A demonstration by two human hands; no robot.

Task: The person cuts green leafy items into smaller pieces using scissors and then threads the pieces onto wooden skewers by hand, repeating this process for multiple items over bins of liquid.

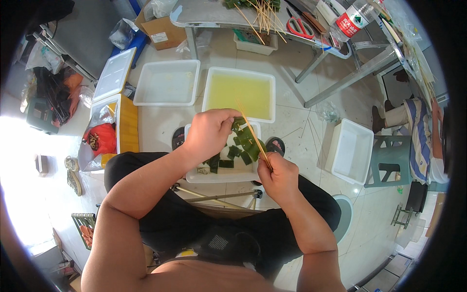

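Observation:
Between my two hands stretches a dark green strip that looks like kelp [251, 145], with pale skewer bits poking through it. My left hand [209, 133] pinches its upper end between thumb and fingers. In my right hand [279, 175] are thin bamboo skewers [251, 128], slanting up and left across the strip, whose lower end lies at my fingertips. How many skewers I hold cannot be made out. Directly below stands a white plastic tub [219, 179] between my feet, with several cut green pieces [226, 164] lying in it.
Ahead are a tray of yellowish liquid [240, 93] and another white tray [166, 82]. A metal table [211, 16] carries skewers [268, 14], red-handled scissors [300, 28] and a bottle [354, 20]. Left stands a yellow insulated box [127, 124]; right, a white tub [352, 151] and a seated person [417, 138].

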